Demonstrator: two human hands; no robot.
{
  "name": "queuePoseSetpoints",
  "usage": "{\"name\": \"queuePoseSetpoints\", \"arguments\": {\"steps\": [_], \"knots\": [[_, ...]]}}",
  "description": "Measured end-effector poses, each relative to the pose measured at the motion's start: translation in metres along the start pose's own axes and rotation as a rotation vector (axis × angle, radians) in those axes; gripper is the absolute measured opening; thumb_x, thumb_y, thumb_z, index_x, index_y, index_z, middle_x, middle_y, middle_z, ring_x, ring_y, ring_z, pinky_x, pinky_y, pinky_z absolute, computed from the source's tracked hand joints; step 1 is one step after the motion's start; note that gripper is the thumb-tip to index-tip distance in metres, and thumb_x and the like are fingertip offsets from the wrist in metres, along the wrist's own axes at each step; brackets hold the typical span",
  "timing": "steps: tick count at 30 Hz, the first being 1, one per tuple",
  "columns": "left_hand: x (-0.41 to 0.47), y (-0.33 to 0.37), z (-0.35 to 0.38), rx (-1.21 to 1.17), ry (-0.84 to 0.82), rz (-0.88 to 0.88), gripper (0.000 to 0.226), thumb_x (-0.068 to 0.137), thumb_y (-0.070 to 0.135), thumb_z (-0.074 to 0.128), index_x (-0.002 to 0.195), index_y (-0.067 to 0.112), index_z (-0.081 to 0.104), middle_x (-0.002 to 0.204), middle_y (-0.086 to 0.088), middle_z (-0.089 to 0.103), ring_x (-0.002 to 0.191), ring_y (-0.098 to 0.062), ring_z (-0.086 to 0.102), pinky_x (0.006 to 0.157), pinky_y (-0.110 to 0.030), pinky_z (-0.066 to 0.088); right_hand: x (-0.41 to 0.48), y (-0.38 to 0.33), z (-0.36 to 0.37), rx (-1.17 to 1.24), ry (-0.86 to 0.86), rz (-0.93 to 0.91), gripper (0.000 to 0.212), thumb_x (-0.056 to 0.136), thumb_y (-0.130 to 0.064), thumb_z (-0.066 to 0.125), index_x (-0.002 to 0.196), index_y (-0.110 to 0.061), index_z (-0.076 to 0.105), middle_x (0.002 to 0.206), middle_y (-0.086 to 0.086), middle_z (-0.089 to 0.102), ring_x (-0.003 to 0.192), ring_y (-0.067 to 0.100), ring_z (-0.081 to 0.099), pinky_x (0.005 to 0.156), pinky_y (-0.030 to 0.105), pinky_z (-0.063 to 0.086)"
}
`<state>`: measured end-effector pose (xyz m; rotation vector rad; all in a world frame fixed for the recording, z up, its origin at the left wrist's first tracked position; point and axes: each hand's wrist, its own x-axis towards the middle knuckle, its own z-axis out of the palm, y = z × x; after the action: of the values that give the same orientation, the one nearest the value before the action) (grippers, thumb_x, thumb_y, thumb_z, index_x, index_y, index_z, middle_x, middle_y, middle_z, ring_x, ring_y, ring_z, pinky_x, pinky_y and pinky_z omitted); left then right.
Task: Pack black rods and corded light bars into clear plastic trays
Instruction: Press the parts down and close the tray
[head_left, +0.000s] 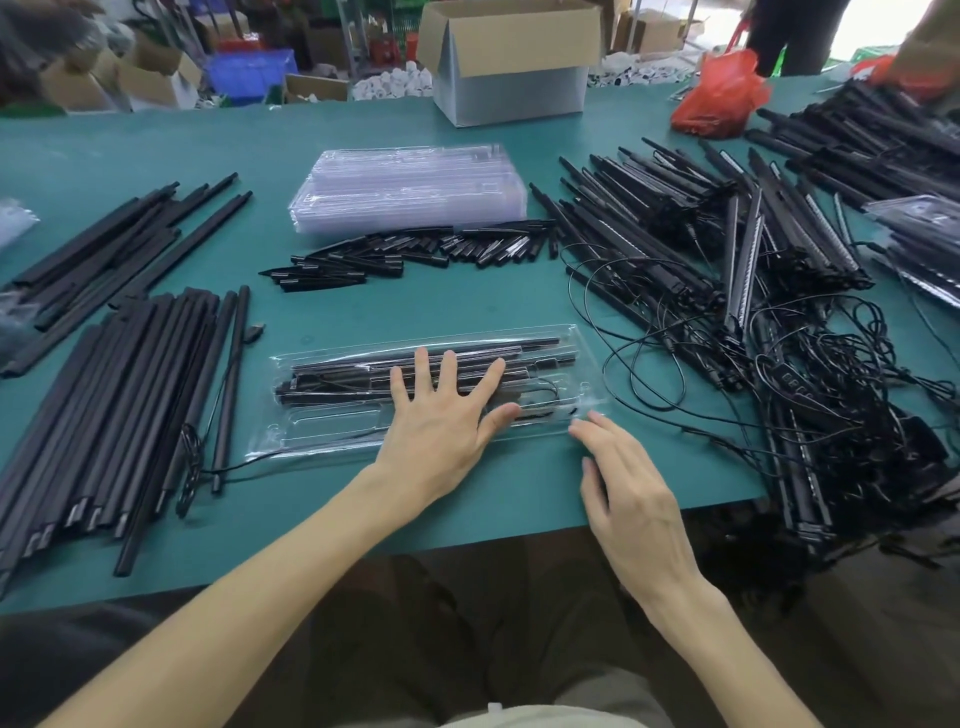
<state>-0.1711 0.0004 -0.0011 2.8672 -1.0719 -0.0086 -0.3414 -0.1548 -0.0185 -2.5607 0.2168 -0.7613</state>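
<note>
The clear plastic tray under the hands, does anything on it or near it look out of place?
A thin black cord trails past the near left corner of the clear plastic tray onto the green table, toward the black rods on the left, not tucked in. The left hand presses flat on the tray.

Glossy clear plastic tray (332, 431); matt black rods (130, 395); cardboard box (511, 57).
</note>
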Motion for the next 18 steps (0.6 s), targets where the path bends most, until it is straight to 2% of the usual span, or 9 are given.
{"name": "queuePoseSetpoints", "arguments": {"steps": [5,12,15,18], "knots": [[0.000,0.000,-0.003,0.003,0.008,0.000,0.076,0.089,0.072,-0.012,0.157,0.042,0.002,0.161,-0.019,0.020,0.151,-0.047,0.006,0.118,-0.068,0.011,0.006,-0.002,0.000,-0.037,-0.005,-0.002,0.043,0.094,0.003,0.059,0.136,-0.006,0.057,0.138,0.003,0.059,0.134,0.015,0.051,0.114,0.031,0.039],[-0.002,0.000,0.000,0.028,0.029,0.004,0.075,0.090,0.072,-0.010,0.158,0.042,-0.002,0.162,-0.020,0.018,0.151,-0.047,0.004,0.118,-0.068,0.009,0.014,-0.004,0.001,-0.214,-0.081,-0.081,0.048,0.096,-0.007,0.059,0.144,-0.006,0.051,0.146,0.003,0.053,0.138,0.016,0.046,0.112,0.033,0.043],[-0.002,-0.001,0.002,0.028,0.036,0.002,0.075,0.090,0.074,-0.009,0.158,0.042,-0.002,0.163,-0.021,0.015,0.151,-0.047,0.002,0.118,-0.068,0.007,0.011,-0.002,-0.001,-0.143,-0.070,-0.060,0.041,0.094,-0.002,0.062,0.135,-0.004,0.060,0.142,0.004,0.058,0.136,0.015,0.050,0.112,0.029,0.042],[-0.003,-0.001,0.004,0.018,0.033,0.005,0.078,0.088,0.079,-0.008,0.157,0.044,-0.004,0.164,-0.021,0.012,0.152,-0.046,-0.003,0.118,-0.068,0.004,0.000,0.003,-0.006,0.000,0.035,-0.015,0.030,0.092,0.006,0.060,0.119,-0.004,0.069,0.130,0.002,0.066,0.123,0.013,0.061,0.108,0.022,0.044]]}}
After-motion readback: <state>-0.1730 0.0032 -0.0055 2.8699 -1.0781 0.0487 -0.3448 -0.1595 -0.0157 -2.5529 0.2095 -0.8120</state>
